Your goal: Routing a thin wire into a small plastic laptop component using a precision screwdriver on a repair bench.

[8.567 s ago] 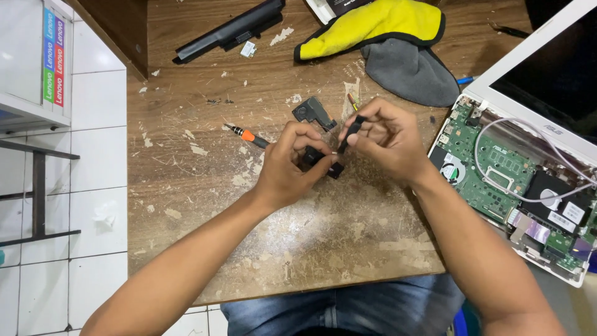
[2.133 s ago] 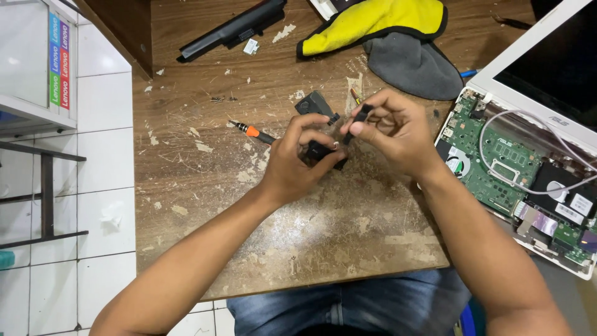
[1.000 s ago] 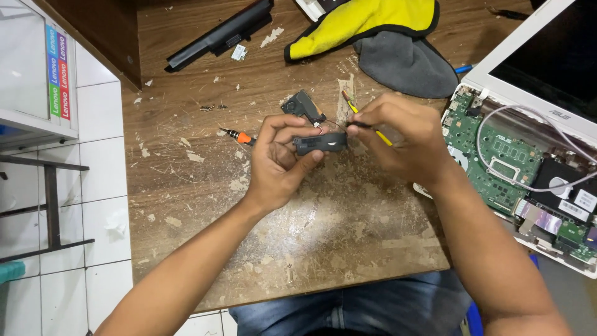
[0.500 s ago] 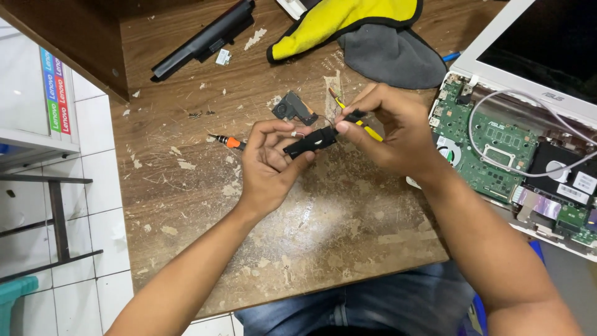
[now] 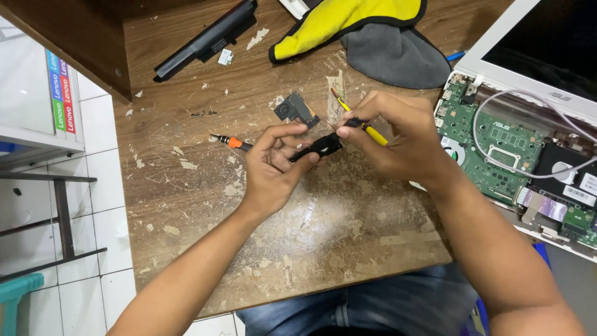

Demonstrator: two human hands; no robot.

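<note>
A scarred wooden table (image 5: 298,249) with bare room at its near edge carries an opened white laptop (image 5: 528,143), its green board exposed, at the right edge. Mid-table, the left hand (image 5: 273,171) pinches a small black part (image 5: 320,147); the right hand (image 5: 398,140) grips yellow-handled tweezers (image 5: 360,121) touching it.

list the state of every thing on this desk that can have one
left hand: pinching small black part
right hand: gripping yellow-handled tool
white laptop: opened up, green circuit board bared
orange-collared screwdriver: lying flat
long black battery: lying loose
yellow and grey glove: lying crumpled
</note>
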